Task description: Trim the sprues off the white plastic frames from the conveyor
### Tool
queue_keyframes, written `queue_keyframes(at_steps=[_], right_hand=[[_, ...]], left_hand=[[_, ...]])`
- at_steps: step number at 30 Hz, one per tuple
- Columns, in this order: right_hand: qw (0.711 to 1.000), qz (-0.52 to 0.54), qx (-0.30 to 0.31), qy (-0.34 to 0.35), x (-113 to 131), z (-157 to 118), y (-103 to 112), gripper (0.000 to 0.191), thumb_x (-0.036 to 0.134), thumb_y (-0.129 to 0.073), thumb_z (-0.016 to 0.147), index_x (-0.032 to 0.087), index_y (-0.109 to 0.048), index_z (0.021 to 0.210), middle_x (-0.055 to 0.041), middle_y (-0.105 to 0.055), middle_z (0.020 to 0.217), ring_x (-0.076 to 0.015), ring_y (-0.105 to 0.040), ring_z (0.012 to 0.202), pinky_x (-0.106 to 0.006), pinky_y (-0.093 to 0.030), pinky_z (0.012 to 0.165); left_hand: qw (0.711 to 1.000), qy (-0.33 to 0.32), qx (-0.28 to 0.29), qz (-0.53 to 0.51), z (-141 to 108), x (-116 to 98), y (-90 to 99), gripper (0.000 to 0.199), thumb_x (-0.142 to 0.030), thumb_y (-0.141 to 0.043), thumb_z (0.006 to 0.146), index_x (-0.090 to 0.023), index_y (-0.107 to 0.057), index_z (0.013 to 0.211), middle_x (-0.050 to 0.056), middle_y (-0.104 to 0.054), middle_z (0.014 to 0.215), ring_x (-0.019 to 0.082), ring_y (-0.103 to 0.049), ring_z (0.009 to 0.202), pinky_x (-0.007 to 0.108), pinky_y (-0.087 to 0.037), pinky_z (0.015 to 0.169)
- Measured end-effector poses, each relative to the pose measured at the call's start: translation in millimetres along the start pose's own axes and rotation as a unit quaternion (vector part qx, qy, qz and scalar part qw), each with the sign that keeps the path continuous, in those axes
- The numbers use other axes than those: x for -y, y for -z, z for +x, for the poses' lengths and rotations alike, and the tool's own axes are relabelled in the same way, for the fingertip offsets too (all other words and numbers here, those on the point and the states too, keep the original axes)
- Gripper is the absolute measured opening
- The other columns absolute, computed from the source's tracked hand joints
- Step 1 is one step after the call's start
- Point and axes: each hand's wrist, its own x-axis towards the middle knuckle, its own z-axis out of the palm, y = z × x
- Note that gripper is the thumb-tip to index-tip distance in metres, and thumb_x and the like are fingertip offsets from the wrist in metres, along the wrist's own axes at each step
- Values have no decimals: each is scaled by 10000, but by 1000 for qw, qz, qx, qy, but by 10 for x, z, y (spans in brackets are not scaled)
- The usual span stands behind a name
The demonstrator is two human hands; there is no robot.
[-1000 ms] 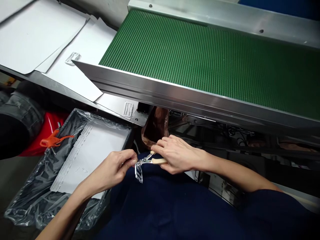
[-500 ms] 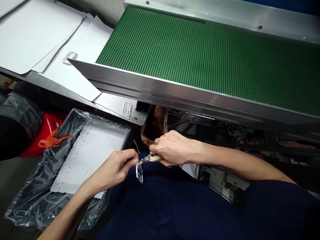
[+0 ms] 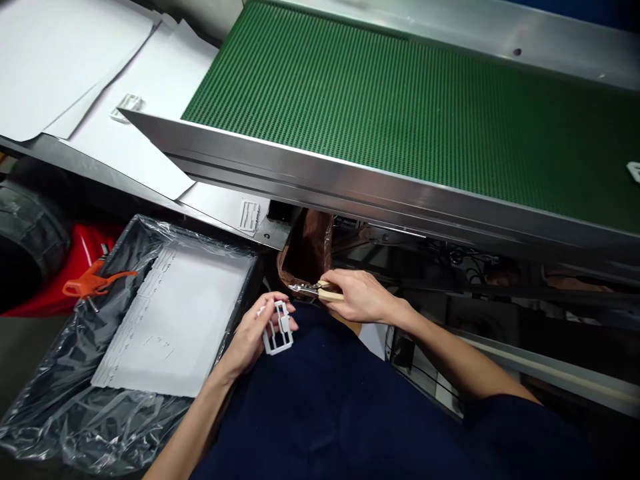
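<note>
My left hand (image 3: 253,333) is closed on a small white plastic frame (image 3: 278,333) with crossbars, its open face turned up toward me. My right hand (image 3: 363,297) grips a pair of nippers (image 3: 330,292) with cream handles. Their metal jaws point left, just above the white frame and apart from it. Behind the jaws gapes a brown plastic-lined bin (image 3: 305,257). Two similar white frames lie on the paper-covered table: one near its corner (image 3: 249,217), the other farther back (image 3: 127,107).
A green conveyor belt (image 3: 380,100) with a metal side rail (image 3: 350,170) runs across the top; a white part (image 3: 634,171) shows at its right edge. At left stands a plastic-lined crate (image 3: 135,420) holding white sheets (image 3: 175,320), beside an orange air gun (image 3: 95,283).
The nippers have come away from the white frame, moving up and right. My left hand has turned the frame face-up. A white part has appeared on the belt at far right.
</note>
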Motion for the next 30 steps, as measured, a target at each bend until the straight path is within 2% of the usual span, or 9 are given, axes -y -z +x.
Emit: queue_keyframes(at_steps=[2,5,7,13,18,23,28,30], right_hand=[[999,-14,-21,24,3,-19,-44,200,294,-494,801,198,-556,966,-25,-601,866,-139,-533,763,-240,-314,641],[996,-54,-31,57,24,-26,-57,268,270,-508,773,184,-552,1022,-38,-581,878,-158,-510,809,-271,-317,719],[994,-79,-33,70,32,-21,-48,300,273,-501,769,175,-547,1049,-48,-572,893,-170,-498,827,-289,-310,741],[988,-116,-22,103,20,4,2,324,300,-487,774,184,-533,1073,-48,-562,891,-171,-494,796,-299,-301,705],[984,-136,-2,113,29,20,61,260,310,-470,792,189,-550,1007,-32,-566,825,-146,-501,712,-279,-268,607],[985,-125,-14,119,34,20,65,200,302,-455,800,192,-566,925,-18,-560,750,-116,-465,595,-255,-186,513],[988,-91,-30,118,2,7,22,173,255,-466,776,198,-588,885,-5,-565,709,-98,-430,551,-245,-152,495],[993,-38,-30,109,-20,4,-12,161,234,-487,758,190,-596,869,-2,-578,716,-90,-439,566,-235,-180,508]], left_hand=[[999,0,2,-54,79,11,-28,363,-483,-368,909,-181,-520,1039,52,-594,877,146,-577,651,270,-454,620],[997,21,11,-72,119,-43,-47,494,-551,-299,902,-149,-551,1042,65,-609,819,146,-551,598,251,-416,536],[997,44,14,-57,97,-94,-59,536,-577,-291,891,-140,-574,1018,71,-616,811,149,-543,587,241,-395,494],[996,77,44,22,27,-163,-88,654,-619,-196,881,-116,-614,907,57,-582,598,127,-460,471,218,-304,416],[995,75,47,41,16,-155,-74,647,-592,-200,893,-98,-616,878,76,-590,607,128,-464,489,217,-307,424],[995,87,35,46,-12,-161,-71,637,-578,-223,896,-83,-625,888,89,-599,612,139,-494,503,217,-326,429],[996,85,37,2,-1,-150,-91,588,-541,-267,905,-81,-634,925,92,-611,689,149,-521,550,224,-367,457],[995,89,34,-36,8,-154,-104,565,-527,-282,908,-86,-629,975,87,-614,739,150,-534,563,231,-394,489]])
